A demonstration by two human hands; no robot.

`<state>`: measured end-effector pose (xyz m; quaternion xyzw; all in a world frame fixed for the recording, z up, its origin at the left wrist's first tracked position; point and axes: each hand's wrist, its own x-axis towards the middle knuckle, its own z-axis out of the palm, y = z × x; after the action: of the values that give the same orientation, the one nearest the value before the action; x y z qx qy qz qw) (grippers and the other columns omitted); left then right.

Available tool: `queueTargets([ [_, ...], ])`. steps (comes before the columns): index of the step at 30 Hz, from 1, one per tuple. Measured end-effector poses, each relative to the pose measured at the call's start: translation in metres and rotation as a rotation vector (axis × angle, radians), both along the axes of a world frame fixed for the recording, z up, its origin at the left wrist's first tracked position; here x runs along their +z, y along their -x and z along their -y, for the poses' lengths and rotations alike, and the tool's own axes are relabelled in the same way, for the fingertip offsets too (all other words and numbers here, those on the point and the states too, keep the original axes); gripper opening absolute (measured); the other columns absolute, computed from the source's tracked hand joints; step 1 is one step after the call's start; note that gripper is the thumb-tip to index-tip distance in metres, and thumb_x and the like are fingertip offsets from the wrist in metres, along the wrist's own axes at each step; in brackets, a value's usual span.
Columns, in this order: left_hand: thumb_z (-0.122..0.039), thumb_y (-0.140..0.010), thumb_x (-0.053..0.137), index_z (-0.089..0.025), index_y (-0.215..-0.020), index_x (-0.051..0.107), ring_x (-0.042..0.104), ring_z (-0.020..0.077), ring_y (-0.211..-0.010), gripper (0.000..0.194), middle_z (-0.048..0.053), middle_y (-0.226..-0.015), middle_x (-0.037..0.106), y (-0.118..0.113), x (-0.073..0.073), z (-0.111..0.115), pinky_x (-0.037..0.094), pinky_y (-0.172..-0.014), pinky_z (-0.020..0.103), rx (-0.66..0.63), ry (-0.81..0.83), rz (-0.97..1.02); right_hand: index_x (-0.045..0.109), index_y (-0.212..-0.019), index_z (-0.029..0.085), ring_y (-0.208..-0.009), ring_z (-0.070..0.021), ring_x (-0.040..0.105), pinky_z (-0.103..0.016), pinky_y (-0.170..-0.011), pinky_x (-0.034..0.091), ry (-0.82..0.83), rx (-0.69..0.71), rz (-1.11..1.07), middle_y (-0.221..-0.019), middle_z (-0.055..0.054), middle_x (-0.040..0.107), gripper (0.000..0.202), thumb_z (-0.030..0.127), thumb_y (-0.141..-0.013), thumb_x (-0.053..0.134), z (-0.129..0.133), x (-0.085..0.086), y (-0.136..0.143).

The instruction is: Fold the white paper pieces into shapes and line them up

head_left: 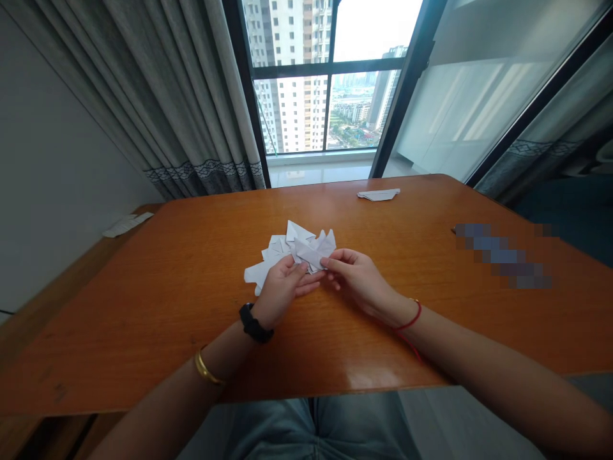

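left hand [280, 286] and right hand [360, 279] hold folded paper [311, 252] (white).

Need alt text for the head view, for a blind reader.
A person's left hand and right hand hold folded white paper beside more folded paper over a brown table. Another folded piece lies near the far edge, before a window showing tall buildings.

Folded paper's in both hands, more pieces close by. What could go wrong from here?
1. The right hand pinches the folded paper with the left hand also on it; too tight a grip might crease it.
2. Loose white pieces lie close beside the left hand, so a careless move may scatter them.
3. The white paper strip near the table's far edge could fall if nudged.
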<state>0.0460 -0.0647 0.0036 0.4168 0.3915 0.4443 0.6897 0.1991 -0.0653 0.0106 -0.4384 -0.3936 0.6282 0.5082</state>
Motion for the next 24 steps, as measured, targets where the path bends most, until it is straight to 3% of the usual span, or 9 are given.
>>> queueTargets([
  [4, -0.033, -0.074, 0.074, -0.016, -0.106, 0.058, 0.068, 0.0222, -0.098, 0.04, 0.011, -0.111, 0.069, -0.002, -0.006, -0.002, 0.055, -0.083, 0.032, 0.038, -0.119, -0.066, 0.051, -0.07, 0.018, -0.046, -0.0074, 0.045, -0.021, -0.043, 0.032, 0.001, 0.015, 0.079, -0.056, 0.004, 0.056, 0.036, 0.041, -0.064, 0.078, 0.002, -0.005, 0.001],
  [7, -0.033, -0.075, 0.073, -0.015, -0.103, 0.058, 0.071, 0.0215, -0.09, 0.036, 0.01, -0.105, 0.071, 0.0, -0.007, -0.009, 0.057, -0.077, 0.03, 0.197, -0.166, -0.078, 0.055, -0.081, 0.017, -0.051, -0.0081, 0.048, -0.021, -0.048, 0.036, -0.074, 0.046, 0.266, -0.067, 0.002, 0.059, 0.03, 0.042, -0.072, 0.07, -0.015, -0.001, -0.01],
  [10, -0.027, -0.078, 0.07, -0.015, -0.097, 0.056, 0.072, 0.0197, -0.088, 0.026, 0.007, -0.096, 0.07, 0.008, -0.004, -0.019, 0.057, -0.074, 0.025, 0.409, -0.167, -0.046, 0.061, -0.091, 0.016, -0.065, -0.0123, 0.057, -0.025, -0.06, 0.043, -0.273, -0.014, 0.692, -0.083, -0.004, 0.065, 0.018, 0.031, -0.081, 0.06, -0.053, 0.002, -0.026],
  [12, -0.024, -0.08, 0.068, -0.015, -0.093, 0.055, 0.072, 0.0193, -0.089, 0.02, 0.006, -0.095, 0.069, 0.014, -0.003, -0.025, 0.057, -0.073, 0.023, 0.488, -0.148, -0.023, 0.066, -0.088, 0.015, -0.082, -0.017, 0.06, -0.028, -0.073, 0.045, -0.394, 0.036, 1.03, -0.094, -0.009, 0.066, 0.013, 0.023, -0.083, 0.057, -0.083, 0.0, -0.033],
  [14, -0.021, -0.082, 0.066, -0.015, -0.091, 0.054, 0.072, 0.0187, -0.088, 0.017, 0.006, -0.096, 0.069, 0.018, -0.003, -0.029, 0.057, -0.074, 0.023, 0.509, -0.126, -0.014, 0.068, -0.087, 0.015, -0.093, -0.0202, 0.06, -0.03, -0.081, 0.044, -0.436, 0.125, 1.181, -0.1, -0.011, 0.066, 0.011, 0.021, -0.079, 0.063, -0.105, -0.005, -0.033],
  [19, -0.018, -0.083, 0.063, -0.015, -0.091, 0.053, 0.072, 0.0168, -0.084, 0.013, 0.007, -0.101, 0.068, 0.018, -0.005, -0.031, 0.057, -0.072, 0.023, 0.474, -0.087, -0.02, 0.062, -0.075, 0.015, -0.079, -0.0183, 0.061, -0.028, -0.071, 0.046, -0.413, 0.239, 1.155, -0.087, -0.007, 0.066, 0.024, 0.017, -0.058, 0.08, -0.12, -0.018, -0.024],
  [22, -0.018, -0.083, 0.063, -0.014, -0.09, 0.052, 0.072, 0.0176, -0.084, 0.013, 0.007, -0.098, 0.067, 0.016, -0.004, -0.029, 0.057, -0.071, 0.023, 0.458, -0.067, -0.02, 0.058, -0.083, 0.015, -0.067, -0.0131, 0.061, -0.023, -0.062, 0.046, -0.392, 0.254, 1.084, -0.076, -0.002, 0.066, 0.022, 0.015, -0.066, 0.073, -0.112, -0.015, -0.031],
  [24, -0.018, -0.084, 0.062, -0.014, -0.091, 0.053, 0.072, 0.0183, -0.085, 0.013, 0.007, -0.096, 0.068, 0.016, -0.002, -0.028, 0.057, -0.07, 0.023, 0.441, -0.055, -0.024, 0.056, -0.089, 0.014, -0.067, -0.012, 0.06, -0.023, -0.062, 0.047, -0.402, 0.147, 0.998, -0.078, -0.003, 0.065, 0.018, 0.016, -0.074, 0.066, -0.104, -0.006, -0.042],
])
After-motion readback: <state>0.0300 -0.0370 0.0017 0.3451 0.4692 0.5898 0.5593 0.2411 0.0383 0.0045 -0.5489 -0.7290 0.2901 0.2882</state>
